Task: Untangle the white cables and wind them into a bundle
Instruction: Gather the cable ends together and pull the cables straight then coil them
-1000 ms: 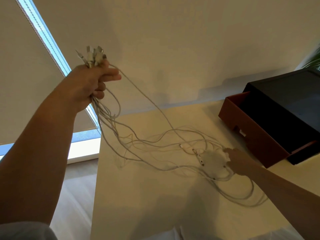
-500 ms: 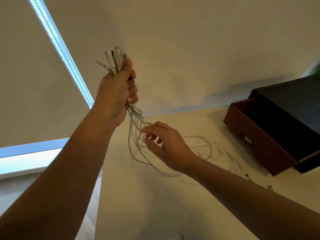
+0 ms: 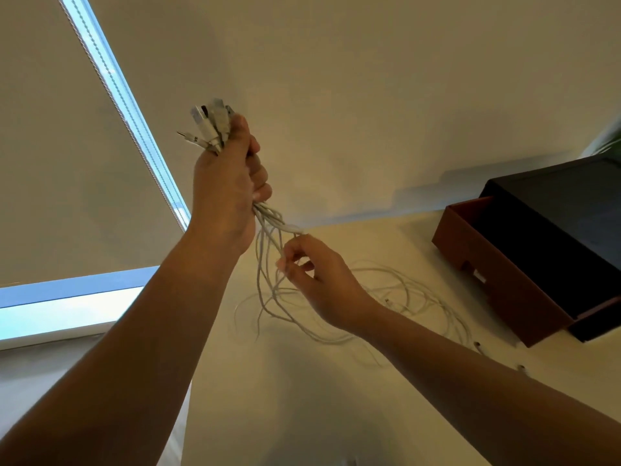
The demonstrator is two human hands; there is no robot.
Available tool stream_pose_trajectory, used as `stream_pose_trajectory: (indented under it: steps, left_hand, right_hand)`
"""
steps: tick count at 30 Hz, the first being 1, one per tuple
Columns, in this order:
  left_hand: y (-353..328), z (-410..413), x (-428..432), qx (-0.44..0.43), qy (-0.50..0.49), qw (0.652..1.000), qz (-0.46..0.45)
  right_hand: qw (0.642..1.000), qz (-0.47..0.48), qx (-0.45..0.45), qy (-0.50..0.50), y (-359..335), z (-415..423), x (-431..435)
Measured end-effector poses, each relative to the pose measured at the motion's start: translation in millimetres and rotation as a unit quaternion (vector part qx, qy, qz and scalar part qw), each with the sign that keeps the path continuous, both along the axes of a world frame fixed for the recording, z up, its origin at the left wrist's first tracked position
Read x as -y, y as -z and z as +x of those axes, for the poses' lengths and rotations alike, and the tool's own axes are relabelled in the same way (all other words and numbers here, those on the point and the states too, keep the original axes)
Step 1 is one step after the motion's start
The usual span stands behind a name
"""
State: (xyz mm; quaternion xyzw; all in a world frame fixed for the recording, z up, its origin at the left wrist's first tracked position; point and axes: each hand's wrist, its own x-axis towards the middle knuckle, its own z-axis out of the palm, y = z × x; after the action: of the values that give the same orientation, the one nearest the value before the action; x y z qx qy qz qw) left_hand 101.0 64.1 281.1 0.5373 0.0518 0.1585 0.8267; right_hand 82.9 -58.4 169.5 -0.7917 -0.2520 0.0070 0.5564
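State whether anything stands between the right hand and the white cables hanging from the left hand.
Nothing visible does. The right hand pinches the white cables just below the left hand; the box sits apart, farther right.

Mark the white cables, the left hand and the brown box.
white cables (image 3: 267, 215): head view, on the strands just below the fist.
left hand (image 3: 223, 186): head view, on the back of the hand.
brown box (image 3: 504, 290): head view, on its brown front wall.

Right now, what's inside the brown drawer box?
The open part of the brown drawer looks dark; nothing shows in it. The rest sits under the black cover, hidden.
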Motion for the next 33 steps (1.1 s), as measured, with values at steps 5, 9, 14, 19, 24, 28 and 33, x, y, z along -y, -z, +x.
stream_pose_trajectory:
  steps: [5,9,14,19,24,28,33]
  left_hand:
    - [-2,4,-18,-0.013,-0.09,0.994,0.056]
    - [-12,5,-41,0.007,-0.127,0.99,0.058]
    - [3,7,-43,-0.036,-0.051,0.986,0.155]
    - [13,7,-32,-0.034,-0.017,0.98,0.194]
    - [8,9,-20,-0.011,-0.02,0.995,0.093]
    - [9,10,-5,-0.004,-0.022,0.999,0.04]
    - [9,6,6,0.011,-0.017,1.0,0.005]
  right_hand:
    - [0.995,-0.024,-0.064,-0.078,-11,4,27]
    - [0.989,-0.088,-0.113,-0.04,-6,17,67]
    - [0.992,-0.067,-0.103,-0.017,-18,24,98]
    - [0.951,-0.276,-0.101,-0.098,-46,23,114]
    - [0.895,-0.399,-0.138,-0.144,-30,13,104]
    - [0.889,-0.377,-0.165,-0.2,-25,4,79]
    - [0.924,-0.16,-0.271,-0.217,-26,-7,44]
